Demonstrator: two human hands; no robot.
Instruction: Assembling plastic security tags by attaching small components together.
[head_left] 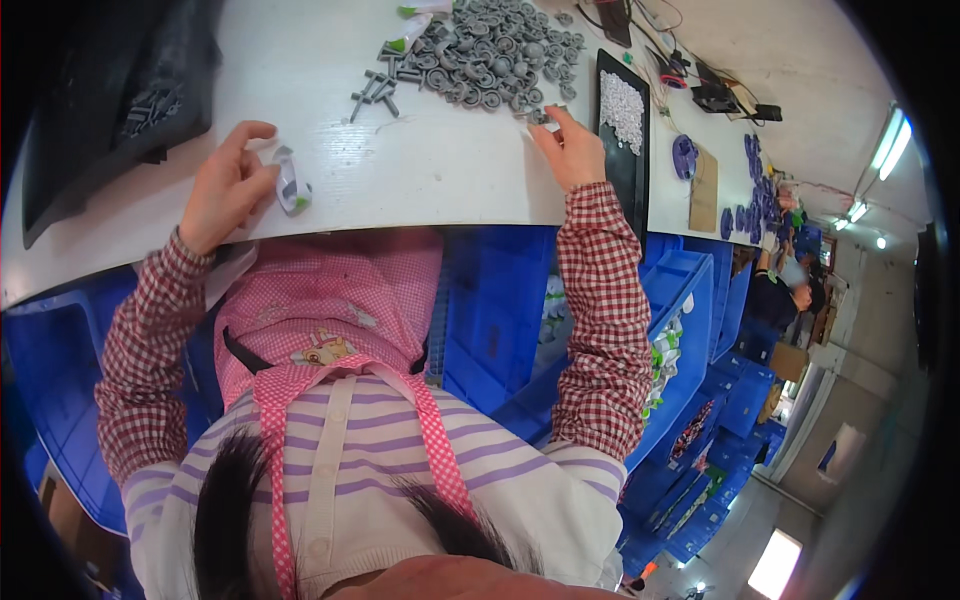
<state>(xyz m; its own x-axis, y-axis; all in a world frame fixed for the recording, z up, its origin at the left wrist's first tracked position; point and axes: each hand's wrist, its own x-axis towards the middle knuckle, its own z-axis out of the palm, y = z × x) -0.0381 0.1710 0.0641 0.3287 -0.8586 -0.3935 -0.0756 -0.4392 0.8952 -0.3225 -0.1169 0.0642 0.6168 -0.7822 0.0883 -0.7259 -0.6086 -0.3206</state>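
Spreading index and thumb apart, the left hand (pixel 228 190) rests beside one white-and-green part (pixel 291 190); the right hand (pixel 575 152) brings thumb and index near each other at one grey piece (pixel 539 117) (whether it is gripped, I cannot tell). Two more such parts, the upper one (pixel 425 8) and the lower one (pixel 407 35), lie by the heap of grey wheels (pixel 490 55), which are too many to count. A small cluster of grey pins (pixel 375 92) overlaps too much for a sure count. There are two black trays: the left tray (pixel 85 130) has grey pins in it, the right tray (pixel 625 165) many white bits (pixel 622 110).

The near part lies just right of the left thumb, seemingly touching its tip, and outside the gap between thumb and index. The grey piece is at the right fingertips, by the heap's lower right edge.

The table (pixel 430 170) is white and glossy. Along its right side are purple pieces (pixel 684 157) and one brown board (pixel 703 190). Blue bins (pixel 500 320) stand below, and tube lights (pixel 890 140) glow overhead.
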